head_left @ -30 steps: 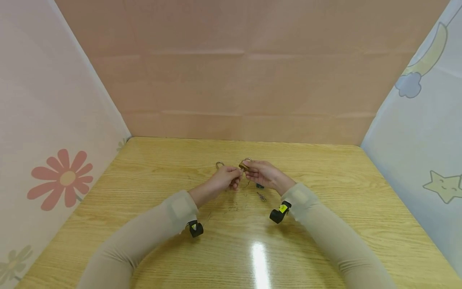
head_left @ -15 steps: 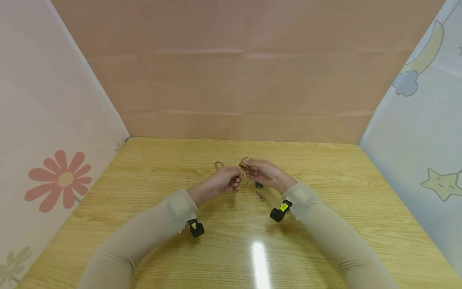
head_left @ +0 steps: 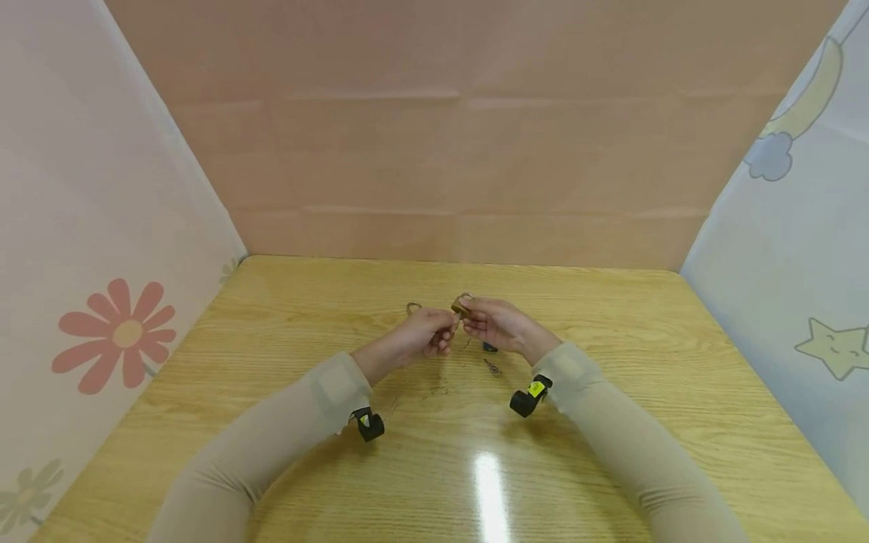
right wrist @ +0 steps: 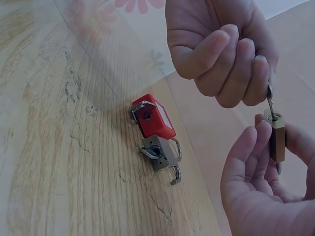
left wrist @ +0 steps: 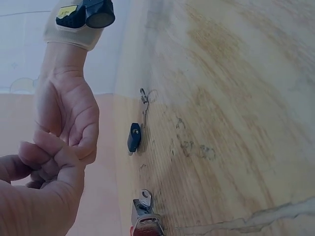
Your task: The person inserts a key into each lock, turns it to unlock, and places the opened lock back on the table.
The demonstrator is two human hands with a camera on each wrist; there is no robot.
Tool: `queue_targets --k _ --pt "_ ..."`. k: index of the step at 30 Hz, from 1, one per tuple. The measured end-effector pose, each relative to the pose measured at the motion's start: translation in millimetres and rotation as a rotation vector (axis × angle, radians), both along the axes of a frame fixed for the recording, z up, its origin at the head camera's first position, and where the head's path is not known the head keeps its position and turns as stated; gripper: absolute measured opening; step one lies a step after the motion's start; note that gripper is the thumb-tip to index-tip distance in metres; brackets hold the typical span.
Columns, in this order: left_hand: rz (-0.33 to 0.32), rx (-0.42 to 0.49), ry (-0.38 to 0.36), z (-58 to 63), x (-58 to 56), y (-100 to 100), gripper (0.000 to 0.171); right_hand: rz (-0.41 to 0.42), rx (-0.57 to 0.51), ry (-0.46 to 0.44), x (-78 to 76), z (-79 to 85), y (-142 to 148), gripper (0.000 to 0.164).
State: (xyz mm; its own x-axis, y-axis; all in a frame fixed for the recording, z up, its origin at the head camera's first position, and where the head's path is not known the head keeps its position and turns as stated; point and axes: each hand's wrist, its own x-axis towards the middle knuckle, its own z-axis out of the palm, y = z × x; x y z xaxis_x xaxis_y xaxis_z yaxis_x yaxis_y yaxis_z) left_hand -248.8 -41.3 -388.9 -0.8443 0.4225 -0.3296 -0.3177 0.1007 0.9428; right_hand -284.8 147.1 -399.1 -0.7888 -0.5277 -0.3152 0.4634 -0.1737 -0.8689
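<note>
My right hand holds a small brass padlock with its keyhole end turned toward my left hand. A key is pinched in my left hand, and its blade meets the keyhole; how deep it sits I cannot tell. In the right wrist view, a grey metal padlock with a key in it and its shackle swung out lies against a red padlock. My left hand mostly hides those two in the head view. The left wrist view has my fingers covering the brass padlock.
A dark padlock lies on the wooden table below my right hand. Nearer me lies a loose key with a ring. A pinkish-brown back wall and printed side walls enclose the table.
</note>
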Motion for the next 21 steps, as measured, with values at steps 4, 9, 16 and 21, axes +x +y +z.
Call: queue_targets --k 4,9,16,21 --pt "-0.037 -0.172 0.194 -3.0 1.4 0.7 0.030 -0.004 0.000 -0.001 0.5 -0.7 -0.4 0.023" --pt "-0.070 -0.358 0.382 -2.0 4.4 0.9 0.035 0.002 -0.003 -0.001 1.0 -0.4 -1.1 0.022" --pt "-0.010 -0.045 0.076 0.1 1.7 0.8 0.029 0.019 0.013 0.025 0.7 -1.8 -0.8 0.018" --pt "-0.015 0.061 -0.035 3.4 2.1 -0.3 0.031 0.034 0.014 0.041 0.9 -2.8 -0.4 0.019"
